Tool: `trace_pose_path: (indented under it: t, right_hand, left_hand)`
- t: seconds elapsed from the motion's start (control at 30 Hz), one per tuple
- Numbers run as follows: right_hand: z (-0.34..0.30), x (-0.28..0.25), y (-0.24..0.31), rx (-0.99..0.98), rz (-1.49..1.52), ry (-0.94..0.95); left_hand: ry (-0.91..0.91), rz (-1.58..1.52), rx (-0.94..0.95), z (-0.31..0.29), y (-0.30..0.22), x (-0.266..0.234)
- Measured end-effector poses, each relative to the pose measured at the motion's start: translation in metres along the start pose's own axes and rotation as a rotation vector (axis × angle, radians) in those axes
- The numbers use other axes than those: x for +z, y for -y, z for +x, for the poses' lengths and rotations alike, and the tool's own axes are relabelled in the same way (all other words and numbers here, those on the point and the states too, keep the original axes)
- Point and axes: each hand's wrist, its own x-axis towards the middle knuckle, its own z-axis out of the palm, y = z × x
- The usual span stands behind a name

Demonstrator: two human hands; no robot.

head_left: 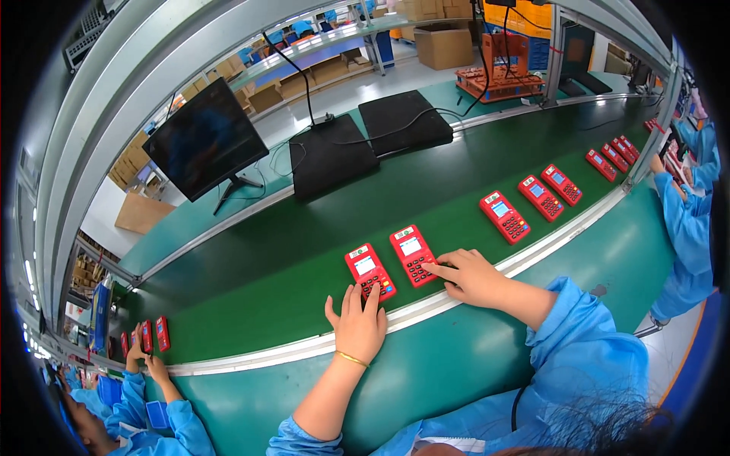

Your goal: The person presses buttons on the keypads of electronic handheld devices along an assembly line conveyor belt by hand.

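Note:
Two red handheld payment terminals lie face up before me on the green conveyor belt (251, 304), each with a lit screen and dark keys. My left hand (359, 328), a yellow band at its wrist, has its fingers spread over the lower keypad of the left terminal (364, 263). From the right, my right hand (475, 281) reaches the other terminal (410, 245), its index finger extended onto the lower keys. Both hands are open and grip nothing. The left fingers hide part of the left keypad.
More red terminals (504, 217) lie along the belt to the right, and several (162, 334) at the far left. A metal rail (289, 349) edges the belt. Behind stand a monitor (205, 140) and black pads (331, 156). Co-workers' hands (144, 357) work at both ends.

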Motion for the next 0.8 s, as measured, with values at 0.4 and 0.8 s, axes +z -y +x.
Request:
trace_pose_path:
  t: [0.4, 0.8]
  right_hand:
    - [-0.006, -0.004, 0.007, -0.018, -0.065, 0.035]
    - [-0.120, -0.019, 0.049, 0.172, -0.016, -0.125]
  left_hand:
    - [0.030, -0.021, 0.112, -0.008, 0.009, -0.004]
    - [0.200, -0.223, 0.107, -0.123, -0.042, -0.050]
